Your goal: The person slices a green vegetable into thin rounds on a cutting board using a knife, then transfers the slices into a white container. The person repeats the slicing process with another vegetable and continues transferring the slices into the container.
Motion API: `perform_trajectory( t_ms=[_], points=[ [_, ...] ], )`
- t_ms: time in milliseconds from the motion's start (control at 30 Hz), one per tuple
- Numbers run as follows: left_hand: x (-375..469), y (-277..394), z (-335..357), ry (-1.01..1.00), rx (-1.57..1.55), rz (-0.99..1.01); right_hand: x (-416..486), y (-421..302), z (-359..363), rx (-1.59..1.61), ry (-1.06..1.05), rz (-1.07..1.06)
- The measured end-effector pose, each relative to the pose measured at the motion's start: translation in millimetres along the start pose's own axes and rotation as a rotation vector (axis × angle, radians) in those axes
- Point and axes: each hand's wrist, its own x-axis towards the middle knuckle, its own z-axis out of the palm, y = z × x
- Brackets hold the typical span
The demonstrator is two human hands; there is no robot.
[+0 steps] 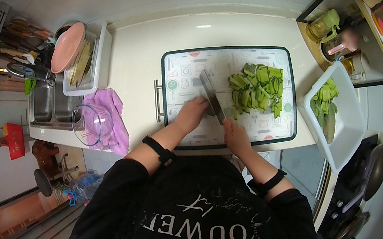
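Note:
A patterned cutting board with a dark rim [187, 142] lies on the cream counter. My right hand [236, 137] grips the handle of a kitchen knife [212, 94], whose blade points up and left across the board. My left hand [191, 114] is on the board just left of the blade, fingers curled over a small green piece [211, 110] mostly hidden by the fingers and the knife. To the right of the knife lies a heap of cut green vegetable pieces [260, 87], which look like cucumber.
At right, a white plastic basin [347, 128] holds more cut pieces and a whole cucumber [330, 123], near the stove [338, 214]. At left are a purple cloth [117, 106], a glass bowl [88, 126], a steel sink [40, 104] and a white container [98, 61] with a pink plate [68, 47].

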Motion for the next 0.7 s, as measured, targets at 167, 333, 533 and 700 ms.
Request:
perform_trajectory(
  t_ms=[167,333,533,700],
  points=[
    [0,0,1,0.026,-0.036,0.005,-19,-12,-15,-0.012,0.020,-0.108],
    [0,-3,2,0.022,-0.025,0.001,-24,-16,-14,-0.086,-0.005,-0.074],
    [-4,-4,-2,0.030,-0.019,0.045,1,-5,2,-0.070,0.049,-0.137],
    [-5,-3,-2,0.024,-0.021,0.024,-5,-11,-14,-0.009,-0.030,-0.080]
  ],
)
